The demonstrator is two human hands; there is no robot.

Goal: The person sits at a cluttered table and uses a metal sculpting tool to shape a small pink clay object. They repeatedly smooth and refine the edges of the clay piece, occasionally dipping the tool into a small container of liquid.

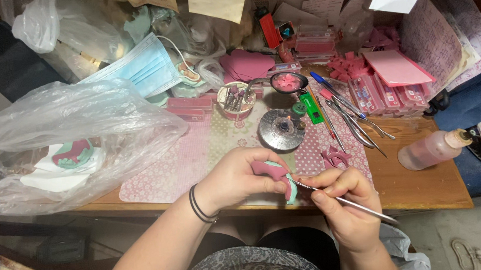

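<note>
A person seated at a cluttered wooden surface [427,187] works on a small pink-and-green wax model [281,177], held just above the near edge of the surface. The left hand [237,179] is closed around the model, thumb pressed on its pink top, with two dark bands [200,207] on the wrist. The right hand [342,201] pinches a thin metal tool [347,202] like a pen, its tip touching the model's right side where pink meets green.

Under the hands lies a pink patterned mat [197,160]. On it, just beyond the hands, stands a round metal burner [282,129], with a green lighter [309,107] beside it and a small curved pink piece [336,157] to its right. Several long metal instruments [357,125] and a blue pen [326,85] lie fanned out to the right of the lighter, near clear boxes of pink wax strips [382,93]. A small round dish [236,99] holding short tools sits behind the burner.

At far right a plastic bottle [433,148] with a stoppered neck lies on its side on the bare wood. At left a large crumpled clear plastic bag [68,142] covers another pink-and-green piece on white paper. A light-blue face mask [141,66] rests behind the bag, and paper notes [218,2] hang at the back.
</note>
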